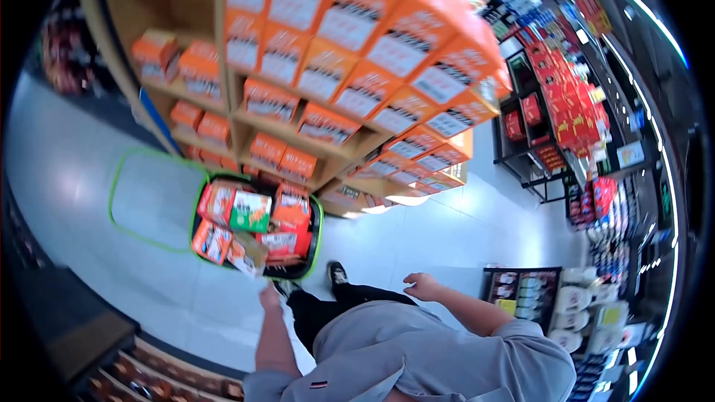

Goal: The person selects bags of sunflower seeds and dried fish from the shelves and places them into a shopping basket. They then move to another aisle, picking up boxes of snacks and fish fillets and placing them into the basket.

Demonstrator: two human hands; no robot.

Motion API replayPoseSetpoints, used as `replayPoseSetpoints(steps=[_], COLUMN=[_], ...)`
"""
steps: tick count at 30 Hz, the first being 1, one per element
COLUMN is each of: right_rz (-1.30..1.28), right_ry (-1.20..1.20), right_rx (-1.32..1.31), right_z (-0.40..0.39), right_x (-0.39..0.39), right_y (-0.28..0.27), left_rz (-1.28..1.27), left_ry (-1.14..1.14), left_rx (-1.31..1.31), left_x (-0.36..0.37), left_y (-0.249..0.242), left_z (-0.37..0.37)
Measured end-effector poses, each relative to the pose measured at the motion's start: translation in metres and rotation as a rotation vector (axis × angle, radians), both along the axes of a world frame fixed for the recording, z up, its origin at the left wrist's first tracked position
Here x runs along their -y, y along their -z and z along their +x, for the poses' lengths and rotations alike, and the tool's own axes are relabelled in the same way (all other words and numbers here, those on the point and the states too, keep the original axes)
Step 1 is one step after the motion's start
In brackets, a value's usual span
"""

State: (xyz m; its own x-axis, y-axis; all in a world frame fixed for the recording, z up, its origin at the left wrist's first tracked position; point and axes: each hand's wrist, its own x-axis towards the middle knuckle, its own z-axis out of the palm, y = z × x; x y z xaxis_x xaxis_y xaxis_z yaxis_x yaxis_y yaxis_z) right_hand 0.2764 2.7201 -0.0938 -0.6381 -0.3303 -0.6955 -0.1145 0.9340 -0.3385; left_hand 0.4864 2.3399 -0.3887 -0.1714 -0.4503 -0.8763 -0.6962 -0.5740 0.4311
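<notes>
At the near edge of a black shopping basket (316, 242) with a green rim is my left hand (269, 297), its fingers drawn together. Its fingertips meet the pale corner of a brown-and-white package (247, 253), but blur hides the exact grip. Inside the basket lie a green-and-white box (250, 211), an orange box (291, 205), an orange-and-white pack (211, 242) and red packs (287, 243). Out to the right, over the floor, hangs my right hand (422, 286), loosely curled with fingers apart and nothing in it.
Behind the basket stands a wooden shelf unit (223, 30) stacked with orange boxes (357, 30). A green handle loop (112, 193) extends left of the basket. Red boxes fill a display (570, 104) at right. A dark rack (521, 290) stands beyond my right hand; another shelf (141, 372) is lower left.
</notes>
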Motion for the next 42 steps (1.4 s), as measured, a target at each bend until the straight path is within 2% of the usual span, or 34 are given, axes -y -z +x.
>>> replayPoseSetpoints(steps=[1, 2, 5, 6, 7, 8, 10, 11, 12, 14, 15, 16, 18, 21, 23, 25, 26, 28, 30, 31, 33, 35, 38, 39, 40, 42], right_rz=[0.000, -0.050, -0.154, -0.194, -0.230, -0.264, -0.497, -0.512, -0.537, -0.791, -0.878, -0.962, -1.107, -1.295, -1.410, -1.174, -1.055, -0.831, -0.689, -0.703, -0.526, -0.509, -0.475, -0.507, -0.537, -0.568], right_ry=[0.016, 0.050, 0.150, 0.145, 0.133, 0.138, 0.053, 0.014, 0.000, -0.040, -0.055, -0.072, -0.059, 0.157, 0.213, -0.013, -0.155, -0.465, -0.586, -0.586, -0.758, -0.765, -0.797, -0.809, -0.822, -0.811], right_rx=[-0.011, -0.036, -0.026, -0.014, 0.001, 0.000, 0.042, 0.039, 0.039, 0.321, 0.402, 0.490, 0.488, 0.122, -0.087, -0.655, -0.854, -1.091, -1.062, -1.055, -0.806, -0.839, -0.904, -0.980, -1.054, -1.059], right_z=[-0.004, -0.011, -0.042, -0.056, -0.070, -0.083, -0.124, -0.144, -0.163, -0.210, -0.233, -0.259, -0.317, -0.400, -0.457, -0.507, -0.525, -0.558, -0.582, -0.587, -0.591, -0.589, -0.592, -0.598, -0.601, -0.600], right_x=[-0.008, -0.014, -0.018, -0.016, -0.017, -0.018, -0.022, -0.020, -0.028, -0.041, -0.050, -0.056, -0.067, -0.051, -0.032, -0.015, -0.007, 0.014, 0.036, 0.044, 0.053, 0.052, 0.052, 0.052, 0.053, 0.047], right_y=[0.002, 0.003, 0.008, 0.003, -0.003, -0.008, -0.025, -0.049, -0.067, -0.098, -0.117, -0.135, -0.168, -0.209, -0.230, -0.253, -0.270, -0.294, -0.294, -0.296, -0.300, -0.300, -0.296, -0.290, -0.286, -0.290], left_rz=[0.054, 0.053, -0.283, -0.178, -0.171, -0.201, -0.256, -0.257, -0.283, -0.262, -0.166, -0.182, -0.212, -0.277, -0.251, -0.229, -0.232, -0.237, -0.181, -0.125, -0.120, -0.110, -0.812, -1.073, -1.423, -1.785], left_ry=[-0.066, 0.091, 0.996, 1.113, 1.172, 1.183, 1.327, 1.367, 1.360, 1.196, 1.140, 1.131, 1.058, 1.153, 1.044, 0.937, 0.940, 0.930, 1.092, 1.083, 1.079, 1.074, 1.161, 1.130, 1.115, 1.108], left_rx=[0.032, -0.012, -0.319, -0.331, -0.374, -0.357, -0.446, -0.422, -0.405, -0.430, -0.419, -0.392, -0.556, -0.427, -0.451, -0.476, -0.431, -0.369, -0.395, -0.473, -0.534, -0.600, -0.919, -0.916, -0.967, -0.746], left_x=[-0.024, -0.046, -0.084, -0.088, -0.091, -0.090, -0.092, -0.097, -0.105, -0.123, -0.135, -0.148, -0.168, -0.199, -0.208, -0.206, -0.199, -0.193, -0.193, -0.195, -0.212, -0.231, -0.245, -0.255, -0.254, -0.251], left_y=[-0.039, -0.053, -0.092, -0.101, -0.143, -0.143, -0.147, -0.181, -0.192, -0.206, -0.219, -0.217, -0.212, -0.244, -0.265, -0.286, -0.297, -0.330, -0.382, -0.403, -0.457, -0.517, -0.586, -0.610, -0.611, -0.622], left_z=[-0.019, -0.028, -0.082, -0.109, -0.136, -0.150, -0.195, -0.217, -0.227, -0.254, -0.267, -0.272, -0.289, -0.306, -0.305, -0.304, -0.303, -0.300, -0.314, -0.318, -0.331, -0.351, -0.394, -0.413, -0.436, -0.488])
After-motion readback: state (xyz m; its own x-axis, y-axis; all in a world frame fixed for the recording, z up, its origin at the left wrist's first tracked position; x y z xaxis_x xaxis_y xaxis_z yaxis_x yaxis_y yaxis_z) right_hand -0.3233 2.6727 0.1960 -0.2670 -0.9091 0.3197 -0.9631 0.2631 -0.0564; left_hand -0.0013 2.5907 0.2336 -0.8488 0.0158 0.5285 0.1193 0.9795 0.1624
